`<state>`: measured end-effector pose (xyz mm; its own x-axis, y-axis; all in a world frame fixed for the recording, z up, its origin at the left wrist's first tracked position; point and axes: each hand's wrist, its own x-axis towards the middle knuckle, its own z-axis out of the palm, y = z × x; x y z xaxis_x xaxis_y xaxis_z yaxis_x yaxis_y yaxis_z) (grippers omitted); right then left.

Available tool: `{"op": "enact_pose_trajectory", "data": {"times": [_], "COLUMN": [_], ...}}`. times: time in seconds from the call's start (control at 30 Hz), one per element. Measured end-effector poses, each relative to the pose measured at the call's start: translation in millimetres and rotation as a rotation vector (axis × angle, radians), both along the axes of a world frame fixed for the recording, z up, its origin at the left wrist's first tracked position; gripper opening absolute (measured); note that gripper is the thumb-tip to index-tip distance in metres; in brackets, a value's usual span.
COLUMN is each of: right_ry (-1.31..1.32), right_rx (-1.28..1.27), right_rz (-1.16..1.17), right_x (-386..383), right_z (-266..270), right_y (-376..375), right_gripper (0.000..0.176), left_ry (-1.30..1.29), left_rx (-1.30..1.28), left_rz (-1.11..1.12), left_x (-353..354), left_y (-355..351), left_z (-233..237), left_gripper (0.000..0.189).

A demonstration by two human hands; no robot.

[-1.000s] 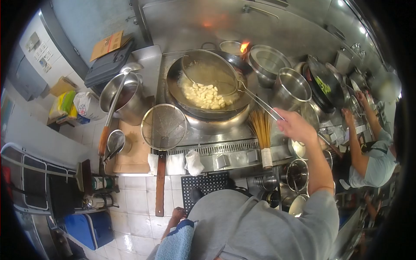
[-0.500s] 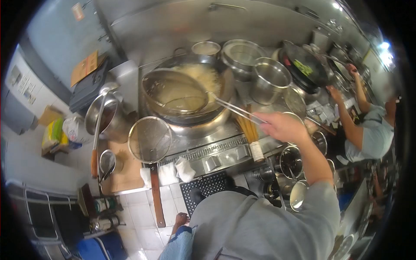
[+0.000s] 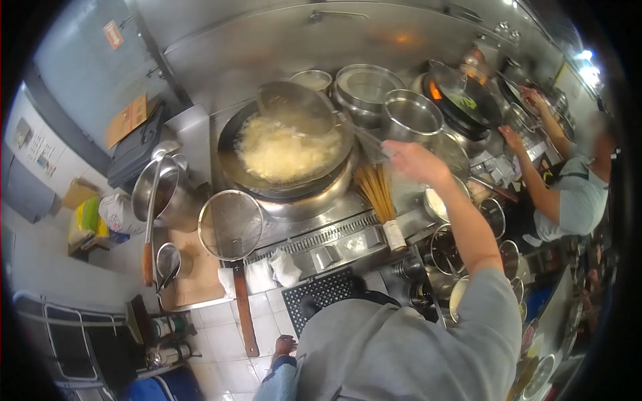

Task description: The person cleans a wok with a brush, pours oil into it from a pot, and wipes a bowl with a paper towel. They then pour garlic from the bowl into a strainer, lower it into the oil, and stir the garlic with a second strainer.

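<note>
My right hand (image 3: 416, 161) is closed around the metal handle of a large, round strainer (image 3: 294, 107). The strainer is tilted over the back of a wide wok (image 3: 229, 155), and motion blurs its handle. Pale pieces of food (image 3: 284, 154) bubble in foamy oil inside the wok. Down at my left side, below the stove's front edge, my left hand (image 3: 285, 344) hangs with curled fingers beside a blue sleeve; nothing shows in it. A bamboo brush (image 3: 376, 194) with a wrapped end lies right of the wok, below my right forearm.
A wooden-handled mesh skimmer (image 3: 231, 224) juts over the front edge. Left stand a metal pot (image 3: 159, 190) and a ladle (image 3: 154, 200). Pots (image 3: 413, 113) line the back. At right, a co-worker (image 3: 568, 187) works at another wok (image 3: 461, 100) with greens and flame.
The strainer has moved up and back, uncovering the bubbling food in the wok. My right hand has risen with it. Flame now shows at the co-worker's wok.
</note>
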<state>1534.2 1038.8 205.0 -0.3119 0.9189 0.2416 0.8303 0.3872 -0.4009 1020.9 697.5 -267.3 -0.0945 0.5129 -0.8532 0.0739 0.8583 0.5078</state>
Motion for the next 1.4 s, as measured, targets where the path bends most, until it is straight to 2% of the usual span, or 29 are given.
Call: {"op": "enact_pose_trajectory", "data": {"times": [0.03, 0.07, 0.13, 0.23, 0.33, 0.43, 0.53, 0.57, 0.67, 0.77, 0.97, 1.17, 1.4], "right_ry": [0.025, 0.066, 0.139, 0.070, 0.184, 0.357, 0.525, 0.552, 0.681, 0.788, 0.828, 0.756, 0.526], "right_rx": [0.043, -0.048, -0.233, -0.136, -0.200, -0.474, -0.651, -0.695, -0.776, -0.855, -0.940, -0.945, -0.900], "right_rz": [0.003, -0.091, -0.281, -0.282, -0.280, -0.206, -0.140, -0.098, -0.045, -0.004, 0.030, 0.090, 0.161], "right_x": [5.6, 1.9, -6.5, 9.2, 10.2, 7.6, -0.1, -5.8, -18.7, -31.7, -50.2, -53.8, -47.3], "right_z": [-4.9, 3.1, 26.0, 8.8, -5.8, -21.4, -42.5, -41.2, -53.1, -59.6, -51.9, -37.7, 4.9], "right_y": [7.9, 9.7, 9.5, 35.0, 52.2, 74.2, 92.9, 95.1, 102.5, 106.2, 94.8, 72.5, 33.4], "right_gripper": [0.041, 0.040, 0.040, 0.034, 0.021, 0.008, 0.033, 0.027, 0.022, 0.022, 0.035, 0.044, 0.043], "left_ry": [0.036, 0.107, 0.124, 0.170, 0.178, 0.216, 0.235, 0.234, 0.243, 0.303, 0.299, 0.244, 0.154], "left_rx": [0.187, 0.419, 0.427, 0.488, 0.408, 0.395, 0.481, 0.476, 0.359, 0.393, 0.417, 0.294, 0.368], "left_rz": [-0.350, -0.643, -0.627, -0.655, -0.509, -0.421, -0.463, -0.445, -0.386, -0.494, -0.498, -0.304, -0.391], "left_x": [-8.9, -18.0, -15.6, -15.4, -5.4, 0.1, -0.9, -0.2, 2.8, -0.9, 0.1, 11.4, 4.3], "left_y": [-1.4, -3.1, -8.4, -16.9, -17.6, -18.1, -19.5, -21.2, -27.5, -37.1, -42.1, -38.3, -22.9], "left_z": [0.6, 0.2, 2.8, -2.8, 9.4, 17.6, 14.5, 14.1, 11.7, -4.3, -5.3, 16.6, 31.3], "left_gripper": [0.020, 0.020, 0.019, 0.019, 0.019, 0.016, 0.020, 0.020, 0.021, 0.022, 0.024, 0.018, 0.020]}}
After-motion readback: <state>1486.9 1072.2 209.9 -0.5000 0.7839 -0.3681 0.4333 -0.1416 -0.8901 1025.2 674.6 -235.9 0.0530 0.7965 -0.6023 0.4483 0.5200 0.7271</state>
